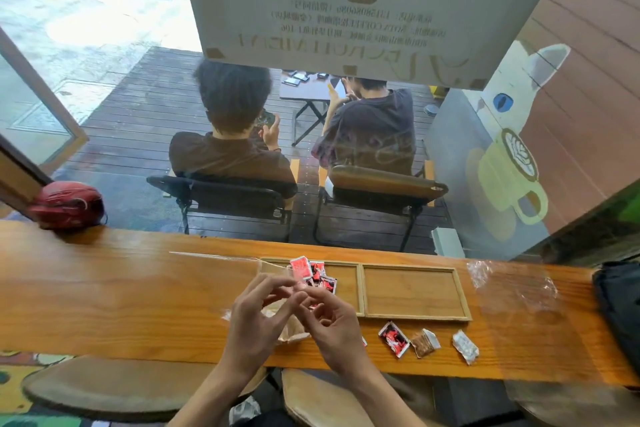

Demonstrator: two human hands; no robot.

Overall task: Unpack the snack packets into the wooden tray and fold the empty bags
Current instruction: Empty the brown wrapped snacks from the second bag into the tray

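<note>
Both your hands, left [254,312] & right [332,317], pinch a bag [292,331]; tray w/ packets [317,276] lies at 12 o'clock, just beyond fingertips.

Counter [121,288]: wood, warm orange, smooth, semi-gloss varnish with visible grain.
Wooden tray [415,315]: pale unvarnished-looking wood, matt, thin raised rim, two compartments.
Red snack packets [313,274] in left compartment: glossy printed foil or plastic film, crinkled.
Red packet [394,338] on counter: same glossy film.
Brown packet [425,342]: film wrapper, slight sheen.
Silver packet [465,346]: crumpled metallic foil, bright.
Clear bag [512,282] right of tray: thin transparent plastic, glossy, wrinkled.
Bag [292,331] beneath hands: pale translucent plastic, creased.
Window [138,97]: glass, reflective.
Red helmet [67,204]: hard shell, moderate shine.
Chairs [239,198] outside: black matt metal frames.
Decking [138,121]: dark ribbed boards, wet-looking sheen.
</note>
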